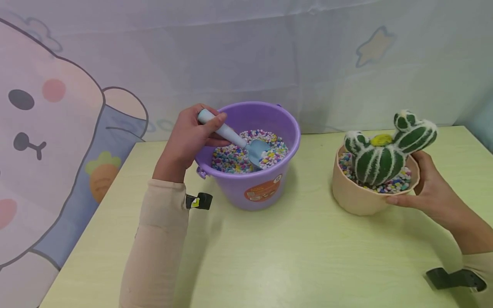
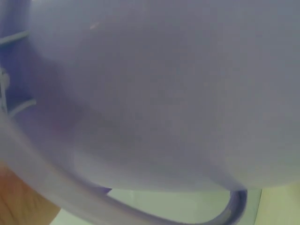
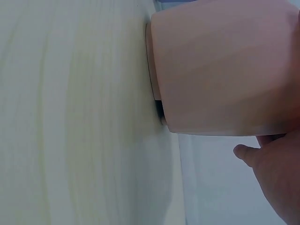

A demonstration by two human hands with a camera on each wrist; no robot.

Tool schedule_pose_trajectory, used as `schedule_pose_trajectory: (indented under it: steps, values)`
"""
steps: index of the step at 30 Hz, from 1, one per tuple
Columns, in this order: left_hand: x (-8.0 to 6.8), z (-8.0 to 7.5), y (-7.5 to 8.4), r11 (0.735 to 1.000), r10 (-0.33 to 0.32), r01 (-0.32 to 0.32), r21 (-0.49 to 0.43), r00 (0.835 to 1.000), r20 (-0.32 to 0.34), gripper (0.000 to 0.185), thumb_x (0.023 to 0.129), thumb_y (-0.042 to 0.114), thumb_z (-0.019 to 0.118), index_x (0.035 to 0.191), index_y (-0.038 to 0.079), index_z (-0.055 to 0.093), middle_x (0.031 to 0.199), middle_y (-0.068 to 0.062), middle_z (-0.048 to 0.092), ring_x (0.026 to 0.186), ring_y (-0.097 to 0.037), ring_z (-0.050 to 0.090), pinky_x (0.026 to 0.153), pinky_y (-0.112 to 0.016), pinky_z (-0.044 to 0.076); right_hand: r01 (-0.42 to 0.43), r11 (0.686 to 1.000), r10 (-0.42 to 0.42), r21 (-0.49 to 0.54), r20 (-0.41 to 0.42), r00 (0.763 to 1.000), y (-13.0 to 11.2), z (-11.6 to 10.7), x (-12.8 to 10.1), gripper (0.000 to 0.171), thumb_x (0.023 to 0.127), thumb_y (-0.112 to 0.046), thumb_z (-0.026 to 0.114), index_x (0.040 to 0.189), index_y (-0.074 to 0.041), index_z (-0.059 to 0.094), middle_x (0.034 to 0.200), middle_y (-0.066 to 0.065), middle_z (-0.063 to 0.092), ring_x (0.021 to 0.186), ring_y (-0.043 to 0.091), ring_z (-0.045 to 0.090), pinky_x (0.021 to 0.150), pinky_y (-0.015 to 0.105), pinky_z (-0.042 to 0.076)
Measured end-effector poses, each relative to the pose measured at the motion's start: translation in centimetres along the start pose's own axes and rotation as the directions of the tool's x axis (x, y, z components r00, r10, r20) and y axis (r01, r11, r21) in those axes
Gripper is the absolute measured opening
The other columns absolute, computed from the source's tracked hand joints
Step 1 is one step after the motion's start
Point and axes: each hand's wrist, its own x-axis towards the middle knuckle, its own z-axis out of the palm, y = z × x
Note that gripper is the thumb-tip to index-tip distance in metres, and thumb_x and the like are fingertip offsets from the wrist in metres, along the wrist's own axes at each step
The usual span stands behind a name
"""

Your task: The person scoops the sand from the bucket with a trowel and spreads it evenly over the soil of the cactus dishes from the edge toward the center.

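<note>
Nearest the camera, my sleeves frame the pale green table (image 1: 292, 256). Right hand (image 1: 431, 192): fingers curled round the beige pot (image 1: 354, 199), thumb at its near rim; the pot stands on the table and holds a striped green cactus (image 1: 379, 160) bedded in coloured pebbles. Left hand (image 1: 188, 137): closed round the handle of the blue scoop (image 1: 235, 139), its blade resting in the pebbles (image 1: 231, 159) inside the purple bucket (image 1: 258, 190). Behind: a cartoon-printed backdrop (image 1: 57, 128).
</note>
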Motion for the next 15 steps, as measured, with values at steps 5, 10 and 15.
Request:
schedule_pose_trajectory:
  steps: [5, 10, 15]
  values:
    - [-0.07, -0.19, -0.19, 1.0, 0.023, -0.023, -0.003, 0.999, 0.046, 0.02, 0.099, 0.008, 0.061, 0.107, -0.005, 0.048, 0.096, -0.025, 0.066, 0.078, -0.033, 0.072, 0.079, -0.046, 0.06, -0.026, 0.999, 0.026, -0.018, 0.0, 1.0, 0.0, 0.05, -0.03, 0.11, 0.073, 0.027, 0.068, 0.155, -0.02, 0.01, 0.144, 0.001, 0.019, 0.126, 0.003, 0.031, 0.091, 0.008, 0.035]
    - [-0.21, -0.5, -0.19, 0.997, 0.079, -0.079, -0.003, 0.992, 0.101, 0.014, 0.099, 0.004, 0.059, 0.101, -0.006, 0.049, 0.097, -0.024, 0.07, 0.083, -0.032, 0.072, 0.078, -0.043, 0.061, -0.051, 0.998, 0.051, -0.037, 0.016, 0.999, -0.03, 0.09, -0.01, 0.109, 0.077, 0.024, 0.068, 0.155, -0.021, 0.007, 0.147, 0.001, 0.016, 0.127, 0.0, 0.029, 0.088, 0.007, 0.036]
    - [-0.23, -0.92, -0.36, 0.993, 0.119, -0.119, -0.009, 0.98, 0.163, 0.008, 0.098, 0.0, 0.058, 0.098, -0.006, 0.052, 0.098, -0.025, 0.07, 0.092, -0.033, 0.07, 0.08, -0.044, 0.06, -0.072, 0.996, 0.072, -0.055, 0.008, 0.997, -0.03, 0.08, -0.07, 0.108, 0.078, 0.022, 0.068, 0.155, -0.022, 0.007, 0.146, 0.003, 0.014, 0.127, 0.001, 0.027, 0.086, 0.007, 0.035]
